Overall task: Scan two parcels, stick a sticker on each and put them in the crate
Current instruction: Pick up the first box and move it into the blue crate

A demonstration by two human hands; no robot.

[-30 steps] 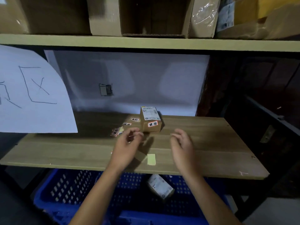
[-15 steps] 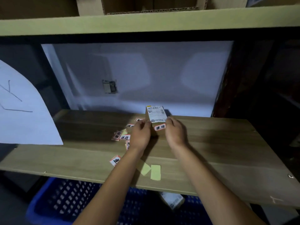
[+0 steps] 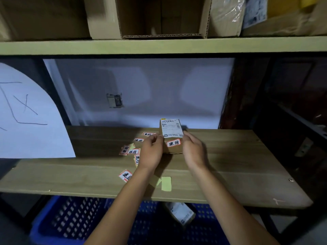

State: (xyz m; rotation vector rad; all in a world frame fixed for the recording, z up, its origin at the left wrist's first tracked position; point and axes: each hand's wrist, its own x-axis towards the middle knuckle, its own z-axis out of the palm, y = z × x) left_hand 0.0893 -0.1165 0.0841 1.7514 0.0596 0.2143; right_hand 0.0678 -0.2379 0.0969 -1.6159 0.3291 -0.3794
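A small brown cardboard parcel (image 3: 172, 138) stands on the wooden shelf (image 3: 230, 165), with a white shipping label on top and a red-bordered sticker on its front face. My left hand (image 3: 152, 152) grips its left side and my right hand (image 3: 193, 151) grips its right side. Several loose red-bordered stickers (image 3: 133, 151) lie on the shelf left of the parcel. Below the shelf sits a blue perforated crate (image 3: 70, 220). A second labelled parcel (image 3: 182, 213) lies inside it, partly hidden by the shelf edge and my arms.
Yellow backing papers (image 3: 166, 183) lie near the shelf's front edge. A white paper sheet with pen marks (image 3: 30, 117) hangs at the left. A white board (image 3: 141, 92) forms the back wall. Cardboard boxes (image 3: 159, 16) fill the upper shelf. Dark racking stands to the right.
Both hands moved forward from near the shelf's front to the parcel and closed on its two sides. The view shifted, showing more of the upper shelf again.
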